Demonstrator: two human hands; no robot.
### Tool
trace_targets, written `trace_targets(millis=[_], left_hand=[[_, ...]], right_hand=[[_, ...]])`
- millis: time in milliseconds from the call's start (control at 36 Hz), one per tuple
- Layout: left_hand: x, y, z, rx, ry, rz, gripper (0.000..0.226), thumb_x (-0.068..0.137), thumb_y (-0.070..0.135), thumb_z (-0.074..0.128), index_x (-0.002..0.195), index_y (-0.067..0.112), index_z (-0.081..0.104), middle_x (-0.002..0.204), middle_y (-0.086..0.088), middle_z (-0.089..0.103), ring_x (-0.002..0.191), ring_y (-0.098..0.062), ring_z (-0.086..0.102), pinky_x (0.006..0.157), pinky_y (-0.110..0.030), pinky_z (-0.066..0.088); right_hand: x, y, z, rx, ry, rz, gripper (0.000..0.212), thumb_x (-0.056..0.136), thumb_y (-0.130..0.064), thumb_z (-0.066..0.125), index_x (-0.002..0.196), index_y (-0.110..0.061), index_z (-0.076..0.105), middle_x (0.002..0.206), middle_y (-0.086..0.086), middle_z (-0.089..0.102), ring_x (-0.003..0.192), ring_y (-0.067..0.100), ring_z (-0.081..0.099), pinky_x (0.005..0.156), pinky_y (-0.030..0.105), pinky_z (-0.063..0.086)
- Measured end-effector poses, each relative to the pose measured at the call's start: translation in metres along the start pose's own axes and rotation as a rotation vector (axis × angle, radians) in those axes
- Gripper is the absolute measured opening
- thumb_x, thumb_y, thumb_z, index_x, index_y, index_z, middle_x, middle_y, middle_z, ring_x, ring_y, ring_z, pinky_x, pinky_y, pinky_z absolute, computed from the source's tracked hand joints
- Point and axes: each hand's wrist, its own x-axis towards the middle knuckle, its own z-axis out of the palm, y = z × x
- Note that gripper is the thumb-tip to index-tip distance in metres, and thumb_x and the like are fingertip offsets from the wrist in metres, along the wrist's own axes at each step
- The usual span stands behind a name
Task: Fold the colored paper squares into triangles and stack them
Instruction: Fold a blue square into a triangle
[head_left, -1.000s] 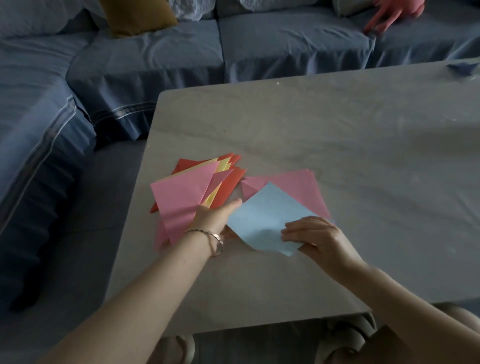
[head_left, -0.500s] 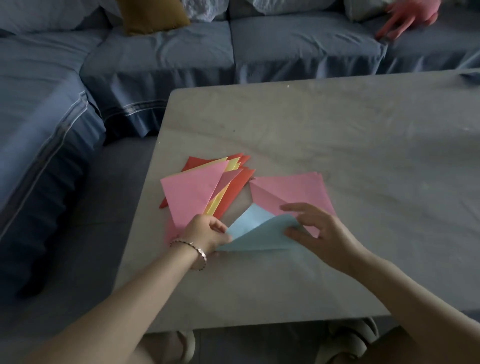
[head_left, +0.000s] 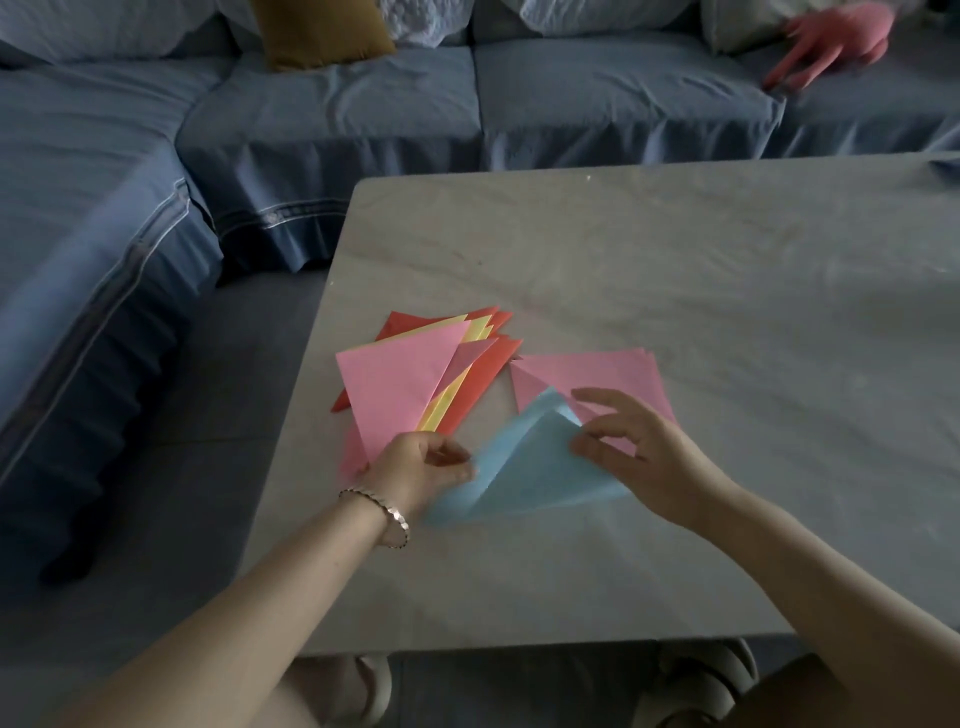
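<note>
Half-folded light-blue paper square (head_left: 535, 467) sits just right of the fanned pink, yellow and red paper-triangle stack (head_left: 400, 395); left hand (head_left: 421, 467) pinches one corner as anchor, right hand (head_left: 639, 447), fingers loosely spread, thumb-guides the flap to align.

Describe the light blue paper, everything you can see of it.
The light blue paper is a thin matte sheet, mid-fold. One flap is lifted like a tent, with a peak at the far end and a crease running toward the near left corner. Its near edge lies on the grey table, and its peak overlaps the pink squares. The left hand pinches its left edge. The right hand touches the raised right flap; whether it pinches is unclear.
</note>
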Motion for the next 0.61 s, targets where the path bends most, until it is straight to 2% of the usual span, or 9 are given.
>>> trace_targets(millis=[56, 111, 167, 222, 333, 417, 500, 556, 611], left_hand=[[-0.005, 0.003, -0.001, -0.010, -0.013, 0.044, 0.016, 0.075, 0.013, 0.073, 0.067, 0.023, 0.063, 0.072, 0.005, 0.064, 0.068, -0.008, 0.057, 0.069, -0.019, 0.046], [-0.009, 0.004, -0.004, -0.016, -0.040, 0.073, 0.014, 0.076, 0.016, 0.073, 0.067, 0.024, 0.066, 0.074, 0.005, 0.068, 0.071, -0.011, 0.061, 0.073, -0.028, 0.050], [-0.013, 0.005, -0.007, -0.012, -0.048, 0.089, 0.012, 0.075, 0.019, 0.073, 0.067, 0.024, 0.067, 0.071, 0.008, 0.070, 0.071, -0.011, 0.063, 0.074, -0.029, 0.051], [-0.017, 0.005, -0.008, -0.008, -0.049, 0.081, 0.011, 0.074, 0.022, 0.074, 0.066, 0.024, 0.067, 0.066, 0.011, 0.069, 0.067, -0.007, 0.063, 0.067, -0.026, 0.052], [-0.023, 0.014, -0.010, 0.052, -0.039, 0.094, 0.013, 0.077, 0.024, 0.071, 0.066, 0.030, 0.067, 0.061, 0.019, 0.067, 0.059, 0.005, 0.060, 0.053, -0.012, 0.041], [-0.026, 0.030, -0.013, 0.047, 0.014, 0.162, 0.017, 0.084, 0.028, 0.063, 0.069, 0.028, 0.070, 0.061, 0.015, 0.067, 0.057, 0.002, 0.058, 0.054, -0.013, 0.040], [-0.031, 0.047, -0.010, 0.005, 0.036, 0.273, 0.009, 0.080, 0.029, 0.066, 0.088, 0.026, 0.069, 0.077, 0.019, 0.066, 0.067, 0.007, 0.060, 0.063, -0.005, 0.043], [-0.034, 0.054, -0.004, 0.056, 0.059, 0.365, 0.029, 0.075, 0.022, 0.073, 0.103, 0.026, 0.065, 0.086, 0.023, 0.063, 0.074, 0.008, 0.061, 0.068, -0.003, 0.044], [-0.037, 0.058, 0.001, 0.143, 0.138, 0.466, 0.036, 0.073, 0.014, 0.075, 0.106, 0.026, 0.065, 0.086, 0.022, 0.063, 0.076, 0.004, 0.062, 0.069, -0.005, 0.046]], right_hand=[[0.001, 0.001, -0.001, -0.040, 0.064, 0.039, 0.022, 0.084, -0.023, 0.065, 0.074, -0.041, 0.057, 0.120, -0.012, 0.054, 0.108, 0.004, 0.049, 0.087, 0.021, 0.035], [0.003, 0.002, 0.000, 0.009, 0.124, 0.101, 0.019, 0.081, -0.023, 0.068, 0.069, -0.036, 0.063, 0.106, -0.018, 0.061, 0.100, 0.000, 0.054, 0.087, 0.020, 0.038], [0.003, 0.002, 0.000, 0.135, 0.166, 0.162, 0.019, 0.080, -0.019, 0.070, 0.066, -0.032, 0.066, 0.072, -0.024, 0.067, 0.073, -0.007, 0.058, 0.071, 0.012, 0.044], [0.002, 0.000, 0.001, 0.231, 0.191, 0.195, 0.017, 0.080, -0.014, 0.070, 0.066, -0.025, 0.068, 0.053, -0.022, 0.062, 0.052, -0.011, 0.050, 0.055, 0.008, 0.041], [0.001, -0.006, 0.003, 0.313, 0.234, 0.185, 0.006, 0.078, -0.010, 0.071, 0.073, -0.013, 0.071, 0.052, -0.019, 0.063, 0.050, -0.009, 0.050, 0.053, 0.006, 0.041], [0.001, -0.013, 0.003, 0.373, 0.256, 0.158, 0.014, 0.078, -0.004, 0.070, 0.070, -0.016, 0.069, 0.053, -0.018, 0.064, 0.050, -0.009, 0.052, 0.054, 0.005, 0.042], [0.001, -0.020, 0.000, 0.407, 0.287, 0.121, 0.014, 0.076, 0.001, 0.069, 0.076, -0.014, 0.068, 0.055, -0.019, 0.065, 0.051, -0.010, 0.055, 0.056, 0.005, 0.043], [0.000, -0.024, 0.000, 0.439, 0.318, 0.078, 0.021, 0.076, 0.000, 0.069, 0.082, -0.020, 0.067, 0.059, -0.015, 0.067, 0.053, -0.005, 0.057, 0.058, 0.008, 0.046], [-0.002, -0.029, 0.000, 0.469, 0.335, 0.052, 0.032, 0.074, -0.002, 0.070, 0.089, -0.029, 0.063, 0.061, -0.011, 0.069, 0.055, -0.001, 0.059, 0.059, 0.010, 0.046]])
